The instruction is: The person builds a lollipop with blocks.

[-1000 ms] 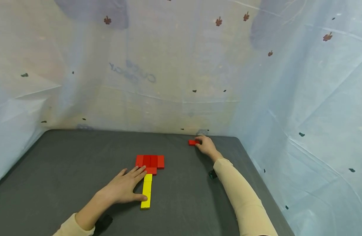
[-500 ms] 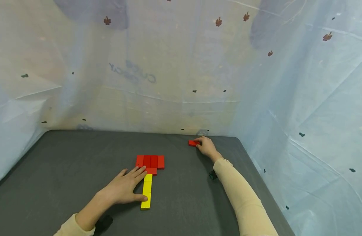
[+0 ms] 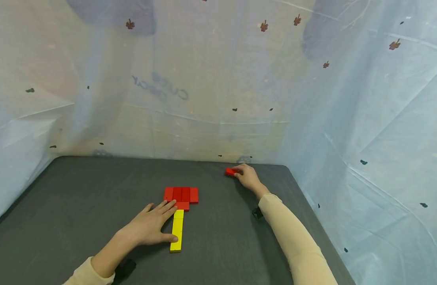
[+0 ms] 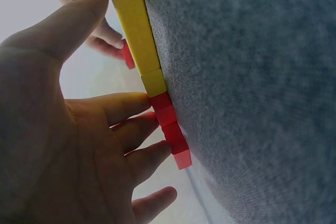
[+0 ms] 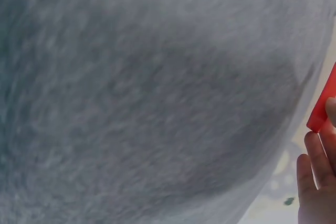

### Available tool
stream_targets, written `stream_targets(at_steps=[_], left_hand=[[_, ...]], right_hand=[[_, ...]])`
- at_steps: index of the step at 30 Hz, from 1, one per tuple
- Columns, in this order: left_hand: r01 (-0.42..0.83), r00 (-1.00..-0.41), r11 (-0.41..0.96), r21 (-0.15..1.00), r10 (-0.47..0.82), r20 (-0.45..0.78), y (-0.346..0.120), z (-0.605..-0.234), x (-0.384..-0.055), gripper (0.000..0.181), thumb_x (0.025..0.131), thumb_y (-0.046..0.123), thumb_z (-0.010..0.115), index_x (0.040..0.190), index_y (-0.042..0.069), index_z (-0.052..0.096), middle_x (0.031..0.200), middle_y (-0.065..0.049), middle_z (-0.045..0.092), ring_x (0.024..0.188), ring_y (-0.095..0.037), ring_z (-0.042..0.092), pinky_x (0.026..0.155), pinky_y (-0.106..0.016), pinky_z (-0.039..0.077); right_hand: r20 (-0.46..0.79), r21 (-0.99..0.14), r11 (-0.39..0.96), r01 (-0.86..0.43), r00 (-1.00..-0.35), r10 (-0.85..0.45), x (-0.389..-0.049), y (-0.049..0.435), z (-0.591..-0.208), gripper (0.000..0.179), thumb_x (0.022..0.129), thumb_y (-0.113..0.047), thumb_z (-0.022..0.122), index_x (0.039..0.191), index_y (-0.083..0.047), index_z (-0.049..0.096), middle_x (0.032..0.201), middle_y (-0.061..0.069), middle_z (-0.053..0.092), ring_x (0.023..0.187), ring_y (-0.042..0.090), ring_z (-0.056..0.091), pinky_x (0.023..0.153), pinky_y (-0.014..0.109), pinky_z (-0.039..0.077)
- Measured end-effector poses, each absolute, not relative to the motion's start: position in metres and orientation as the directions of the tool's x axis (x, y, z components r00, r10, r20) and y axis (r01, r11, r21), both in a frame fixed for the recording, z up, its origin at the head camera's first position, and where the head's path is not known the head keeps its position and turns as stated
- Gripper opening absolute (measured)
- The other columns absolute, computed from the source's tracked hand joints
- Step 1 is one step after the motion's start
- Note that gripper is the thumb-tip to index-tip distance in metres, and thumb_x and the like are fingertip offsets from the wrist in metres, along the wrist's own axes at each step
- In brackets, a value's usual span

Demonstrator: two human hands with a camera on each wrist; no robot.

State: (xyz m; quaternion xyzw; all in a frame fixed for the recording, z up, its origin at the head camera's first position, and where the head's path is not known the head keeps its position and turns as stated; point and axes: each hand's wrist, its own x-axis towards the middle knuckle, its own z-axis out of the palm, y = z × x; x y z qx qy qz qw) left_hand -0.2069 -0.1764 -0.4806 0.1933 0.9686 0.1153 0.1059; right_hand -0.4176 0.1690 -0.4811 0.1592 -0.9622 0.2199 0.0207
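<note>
My left hand (image 3: 150,226) lies with fingers spread beside the laid-out blocks. Its thumb rests on a long yellow block (image 3: 177,233), and its fingertips touch the red blocks (image 3: 181,194) grouped at the far end of the yellow. In the left wrist view a short yellow block (image 4: 153,82) sits between the long yellow one and the red ones. Toward the far right of the table, my right hand (image 3: 248,177) pinches a single red block (image 3: 229,171) between thumb and fingers. The right wrist view catches this red block (image 5: 321,106) only at its right edge.
The dark grey table (image 3: 97,190) has rounded far corners. A pale plastic curtain (image 3: 190,79) with small leaf prints hangs behind it and along the right side.
The red block in my right hand has shifted slightly left and turned a little. My left hand and the laid-out blocks have stayed in place.
</note>
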Motion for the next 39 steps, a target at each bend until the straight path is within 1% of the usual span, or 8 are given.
stream_targets(at_steps=[5,10,14,20,27,31,39], left_hand=[[0.355,-0.904,0.898,0.260,0.401,-0.152,-0.177,-0.482,-0.208,0.105,0.070,0.080,0.057,0.152,0.020,0.029,0.160,0.002,0.021,0.147,-0.026,0.021,0.113,-0.063,0.015],[0.356,-0.905,0.897,0.263,0.401,-0.142,-0.177,-0.481,-0.207,0.105,0.071,0.079,0.058,0.152,0.020,0.029,0.160,0.002,0.021,0.147,-0.025,0.020,0.113,-0.063,0.015],[0.353,-0.906,0.897,0.267,0.399,-0.143,-0.177,-0.480,-0.206,0.105,0.071,0.078,0.059,0.152,0.019,0.029,0.160,0.002,0.021,0.147,-0.025,0.020,0.114,-0.063,0.015],[0.353,-0.905,0.898,0.264,0.399,-0.148,-0.178,-0.479,-0.206,0.105,0.071,0.079,0.057,0.152,0.020,0.029,0.160,0.002,0.021,0.147,-0.025,0.019,0.114,-0.063,0.014],[0.362,-0.901,0.891,0.274,0.410,-0.143,-0.178,-0.478,-0.204,0.104,0.071,0.078,0.058,0.151,0.017,0.031,0.159,-0.001,0.023,0.147,-0.027,0.021,0.112,-0.065,0.015],[0.349,-0.905,0.901,0.258,0.396,-0.158,-0.177,-0.479,-0.205,0.105,0.070,0.079,0.058,0.152,0.018,0.031,0.159,0.001,0.023,0.147,-0.026,0.021,0.113,-0.064,0.015],[0.349,-0.905,0.902,0.257,0.395,-0.158,-0.177,-0.481,-0.207,0.105,0.070,0.079,0.058,0.151,0.019,0.032,0.159,0.001,0.024,0.147,-0.026,0.021,0.113,-0.064,0.016]], right_hand=[[0.150,-0.441,0.824,-0.356,-0.934,-0.323,-0.412,0.159,-0.473,0.033,0.094,-0.023,0.062,0.127,-0.018,0.064,0.131,0.007,0.058,0.119,0.029,0.055,0.098,0.046,0.046],[0.164,-0.457,0.801,-0.386,-0.922,-0.350,-0.405,0.144,-0.465,0.034,0.094,-0.024,0.062,0.128,-0.018,0.063,0.134,0.006,0.056,0.120,0.028,0.054,0.098,0.046,0.047],[0.187,-0.464,0.779,-0.421,-0.906,-0.379,-0.400,0.131,-0.462,0.034,0.094,-0.025,0.062,0.127,-0.019,0.064,0.131,0.004,0.057,0.118,0.026,0.055,0.096,0.044,0.048],[0.215,-0.444,0.744,-0.498,-0.866,-0.451,-0.393,0.109,-0.460,0.034,0.094,-0.025,0.062,0.127,-0.018,0.064,0.128,0.005,0.058,0.117,0.025,0.055,0.099,0.043,0.046],[0.236,-0.442,0.682,-0.582,-0.809,-0.538,-0.383,0.085,-0.461,0.033,0.094,-0.022,0.063,0.126,-0.015,0.064,0.125,0.006,0.059,0.113,0.023,0.057,0.096,0.042,0.048],[0.229,-0.444,0.658,-0.609,-0.787,-0.573,-0.377,0.070,-0.463,0.032,0.094,-0.022,0.062,0.126,-0.017,0.064,0.123,0.004,0.059,0.112,0.021,0.057,0.096,0.040,0.048],[0.191,-0.427,0.654,-0.624,-0.770,-0.609,-0.370,0.043,-0.471,0.032,0.095,-0.024,0.061,0.126,-0.019,0.064,0.122,0.000,0.060,0.112,0.018,0.056,0.097,0.036,0.048]])
